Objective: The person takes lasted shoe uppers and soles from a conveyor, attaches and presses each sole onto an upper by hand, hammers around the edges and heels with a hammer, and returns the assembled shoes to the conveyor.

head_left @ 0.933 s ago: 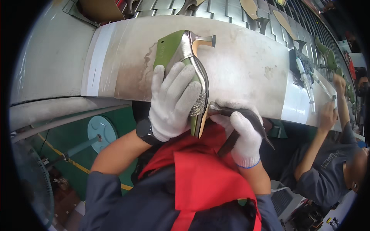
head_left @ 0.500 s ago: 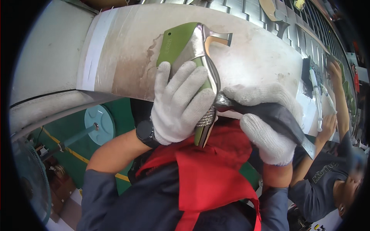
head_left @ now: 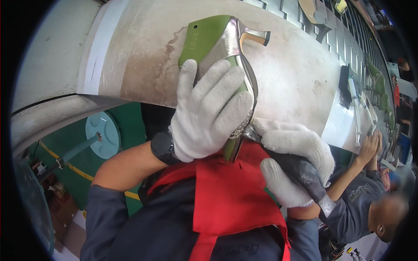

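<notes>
– "How are things held?"
– "One silver shoe (head_left: 230, 44), with a green foot shape (head_left: 204, 37) inside, is held by the left hand (head_left: 211, 106). The fingers are laid nearly straight across it. One dark tool (head_left: 300, 168) is gripped by the right hand (head_left: 298, 161), fingers curled round it."
– "Is the shoe touched by the tool?"
– "The tool's shiny head is set right by the shoe's toe end. A touch can't quite be made out."
– "What else can be counted?"
– "Two white tubes (head_left: 355, 108) are seen on the table (head_left: 296, 74), at the right."
– "And room?"
– "The shoe is laid over the near edge, with its toe poking past. Bare table is seen between the heel (head_left: 257, 34) and the tubes."
</notes>
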Demonstrator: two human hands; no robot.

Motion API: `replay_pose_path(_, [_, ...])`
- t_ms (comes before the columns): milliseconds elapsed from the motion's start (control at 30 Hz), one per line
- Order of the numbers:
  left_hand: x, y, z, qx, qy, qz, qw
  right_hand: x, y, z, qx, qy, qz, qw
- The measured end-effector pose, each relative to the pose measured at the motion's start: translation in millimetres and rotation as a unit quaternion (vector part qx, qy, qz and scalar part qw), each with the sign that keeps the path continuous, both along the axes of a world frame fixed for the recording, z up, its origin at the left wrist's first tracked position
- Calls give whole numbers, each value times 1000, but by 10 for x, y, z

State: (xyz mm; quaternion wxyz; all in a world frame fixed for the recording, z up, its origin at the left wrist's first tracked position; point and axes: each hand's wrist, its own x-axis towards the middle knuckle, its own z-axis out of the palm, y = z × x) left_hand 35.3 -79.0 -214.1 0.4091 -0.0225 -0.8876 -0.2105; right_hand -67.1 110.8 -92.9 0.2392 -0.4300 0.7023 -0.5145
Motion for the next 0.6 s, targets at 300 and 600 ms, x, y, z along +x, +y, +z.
replay_pose_path(300, [-13, 17, -26, 0, 10, 10, 1000, 298, 151, -208, -87, -88, -91, 988])
replay_pose_path(600, [13, 32, -75, -1, 2, 15, 1000, -141, -101, 87, 50, -191, -150, 969])
